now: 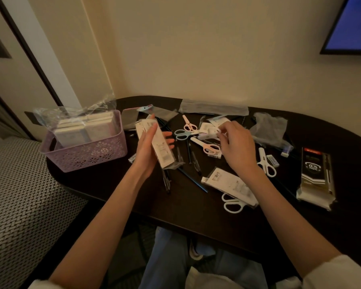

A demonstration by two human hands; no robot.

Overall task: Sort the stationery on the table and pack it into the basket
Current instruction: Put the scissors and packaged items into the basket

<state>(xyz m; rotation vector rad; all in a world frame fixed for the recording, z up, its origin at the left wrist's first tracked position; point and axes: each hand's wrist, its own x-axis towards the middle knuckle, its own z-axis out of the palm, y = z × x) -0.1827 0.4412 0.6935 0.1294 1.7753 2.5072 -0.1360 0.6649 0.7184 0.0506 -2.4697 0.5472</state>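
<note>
Meanwhile, right of the perforated lilac plastic basket point(85, 157), the left hand point(149, 147) is gripping a long white packaged stationery item point(156, 142) while the right hand point(237, 142) is pinching a small white packet point(212, 130).

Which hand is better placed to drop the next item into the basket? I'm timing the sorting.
Probably the left hand: it already holds a white packet right beside the purple basket. The right hand is farther off, over the scissors pile.
</note>
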